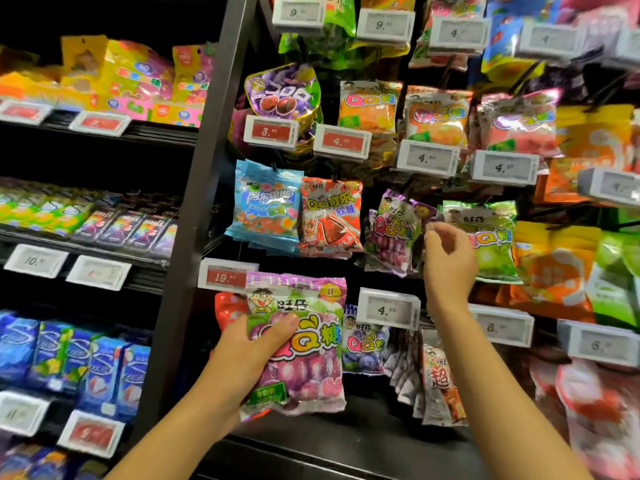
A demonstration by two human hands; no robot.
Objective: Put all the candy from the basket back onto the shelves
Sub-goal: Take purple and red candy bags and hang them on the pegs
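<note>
Left hand [249, 355] clamped on a purple grape gummy bag [298, 344], thumb across the front, fingers curled behind; bag held upright and face-out just in front of the lower peg row, below the red 19 price tag [225, 277]. Held low and to the side, probably to keep it ready while the right hand prepared its hook.

Right hand [448, 258] raised to the middle peg row, fingertips pinched together at the top edge of the hanging grape bags [393, 233], between them and the green apple bags [485, 237]. Whether a bag edge or the peg itself was pinched: cannot tell, too blurred. Likely purpose: steadying or parting the hung stock so the held bag, same purple print, could be threaded onto the same peg.

Basket not in view; count of candy left in it unknown.

Display: dark upright post [207, 168] dividing two bays. Right bay a pegboard with candy bags on hooks, a price tag at each peg end. Cola gummy bag [330, 216] and blue gummy bag [265, 202] hung left of the grape peg; orange and peach bags in the row above. Left bay flat shelves [104, 251] with boxed and bagged sweets, tags along the front edges. Outer edges of the view blurred.
</note>
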